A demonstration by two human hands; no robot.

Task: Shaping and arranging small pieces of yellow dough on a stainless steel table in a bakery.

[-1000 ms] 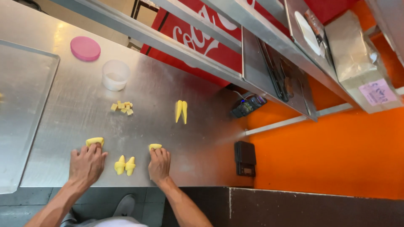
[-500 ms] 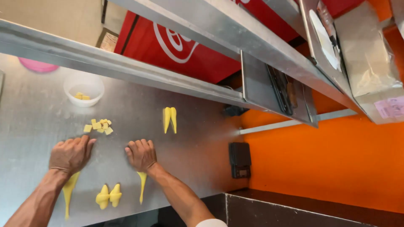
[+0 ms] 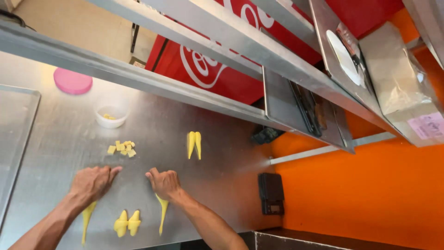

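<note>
My left hand (image 3: 92, 182) lies palm-down on the steel counter (image 3: 60, 143), pressing the thick end of a long yellow dough strip (image 3: 87, 220) that tapers toward me. My right hand (image 3: 164, 182) presses flat on a second tapered yellow dough strip (image 3: 162, 214). Between the two strips sits a pair of short shaped dough pieces (image 3: 127, 223). Beyond my hands lie a heap of small yellow cubes (image 3: 122, 148) and a pair of pointed dough cones (image 3: 194, 144).
A small white cup (image 3: 111, 115) with yellow bits and a pink round lid (image 3: 72, 81) stand at the back. A steel tray (image 3: 14, 139) lies at the left. A steel shelf rail (image 3: 152, 83) runs overhead. A black device (image 3: 271, 193) hangs on the orange wall.
Both hands have slid away from me over the dough lumps, rolling them out into long tapered strips. The view has shifted closer to the counter.
</note>
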